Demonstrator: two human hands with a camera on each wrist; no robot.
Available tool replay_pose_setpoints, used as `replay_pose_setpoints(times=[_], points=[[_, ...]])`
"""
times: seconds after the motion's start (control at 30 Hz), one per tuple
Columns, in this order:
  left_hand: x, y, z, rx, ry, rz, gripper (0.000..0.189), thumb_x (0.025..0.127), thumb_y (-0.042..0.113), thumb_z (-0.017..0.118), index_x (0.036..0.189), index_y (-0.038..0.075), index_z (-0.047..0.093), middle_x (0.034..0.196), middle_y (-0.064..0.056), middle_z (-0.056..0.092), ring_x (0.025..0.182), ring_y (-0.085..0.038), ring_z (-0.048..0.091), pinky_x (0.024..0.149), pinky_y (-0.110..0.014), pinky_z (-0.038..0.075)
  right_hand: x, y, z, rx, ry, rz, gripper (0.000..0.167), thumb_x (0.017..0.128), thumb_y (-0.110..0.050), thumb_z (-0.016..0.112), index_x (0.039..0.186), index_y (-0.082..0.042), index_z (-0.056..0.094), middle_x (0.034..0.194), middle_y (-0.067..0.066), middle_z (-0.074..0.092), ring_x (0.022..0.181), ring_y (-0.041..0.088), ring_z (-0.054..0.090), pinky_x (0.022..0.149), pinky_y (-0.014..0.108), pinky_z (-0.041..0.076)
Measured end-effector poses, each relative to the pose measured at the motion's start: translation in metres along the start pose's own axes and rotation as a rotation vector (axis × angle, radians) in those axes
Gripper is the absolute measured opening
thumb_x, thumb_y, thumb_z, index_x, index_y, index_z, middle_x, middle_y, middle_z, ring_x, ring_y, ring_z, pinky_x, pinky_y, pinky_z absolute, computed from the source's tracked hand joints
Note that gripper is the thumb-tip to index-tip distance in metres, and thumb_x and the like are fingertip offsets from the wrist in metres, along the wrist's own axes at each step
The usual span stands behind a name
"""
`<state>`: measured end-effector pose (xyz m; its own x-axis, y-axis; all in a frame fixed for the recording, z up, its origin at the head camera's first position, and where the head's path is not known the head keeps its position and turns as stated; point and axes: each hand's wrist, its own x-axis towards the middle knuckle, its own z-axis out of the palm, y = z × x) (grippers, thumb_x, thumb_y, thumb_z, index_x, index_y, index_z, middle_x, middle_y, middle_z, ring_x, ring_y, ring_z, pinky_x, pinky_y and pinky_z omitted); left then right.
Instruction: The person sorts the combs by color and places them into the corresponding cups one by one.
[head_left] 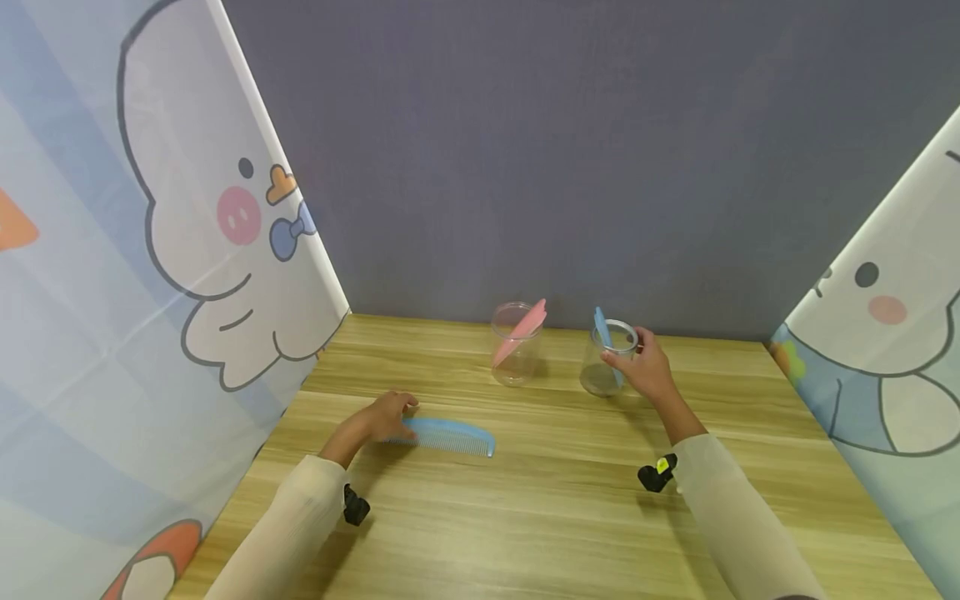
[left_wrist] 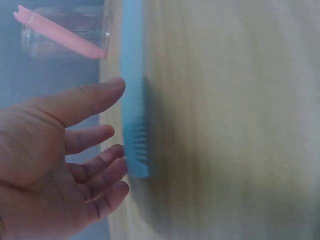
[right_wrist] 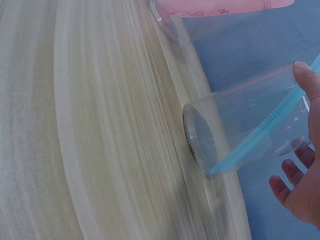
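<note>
In the head view, a light blue comb (head_left: 452, 437) lies on the wooden table, teeth toward the near side. My left hand (head_left: 387, 416) is at its left end. The left wrist view shows the thumb and fingertips of my left hand (left_wrist: 65, 155) by the back edge of the comb (left_wrist: 133, 100), not curled round it. My right hand (head_left: 643, 367) holds a clear cup (head_left: 597, 379) near its rim, thumb on the near side and fingers beyond. A slim blue ridged piece (right_wrist: 265, 125) with a notched top leans inside that cup.
Left of the held cup stands another clear cup (head_left: 514, 377) with a flat pink piece (head_left: 521, 331) leaning inside, its notched end above the rim. A dark grey panel (head_left: 540, 167) rises behind the table (head_left: 480, 533). Printed cartoon sheets (head_left: 180, 250) hang at both sides.
</note>
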<state>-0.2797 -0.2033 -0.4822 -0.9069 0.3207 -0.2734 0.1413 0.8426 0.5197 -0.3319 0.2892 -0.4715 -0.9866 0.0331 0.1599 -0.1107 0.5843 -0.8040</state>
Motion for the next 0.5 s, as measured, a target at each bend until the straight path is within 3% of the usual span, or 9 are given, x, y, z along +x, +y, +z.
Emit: replay_pose_setpoints(times=[0.17,0.5], points=[[-0.005,-0.007,0.004,0.093,0.028,0.047,0.065,0.079,0.022,0.089,0.133,0.002,0.058,0.130,-0.020,0.056,0.119,-0.036,0.055,0.101,-0.054,0.049,0.000,-0.001,-0.001,-0.005,-0.004,-0.001,0.094,0.093,-0.042,0.073,0.157,0.003,0.022,0.151,0.032,0.040,0.137,0.051,0.039,0.106,0.065,0.042],[-0.003,-0.022,0.008,0.138,0.106,0.165,0.047,0.075,0.023,0.092,0.114,0.007,0.070,0.111,-0.007,0.066,0.104,-0.025,0.062,0.095,-0.047,0.052,-0.001,-0.002,-0.001,-0.009,0.007,-0.013,0.092,0.093,-0.040,0.073,0.156,0.005,0.024,0.149,0.033,0.040,0.134,0.050,0.041,0.106,0.064,0.041]])
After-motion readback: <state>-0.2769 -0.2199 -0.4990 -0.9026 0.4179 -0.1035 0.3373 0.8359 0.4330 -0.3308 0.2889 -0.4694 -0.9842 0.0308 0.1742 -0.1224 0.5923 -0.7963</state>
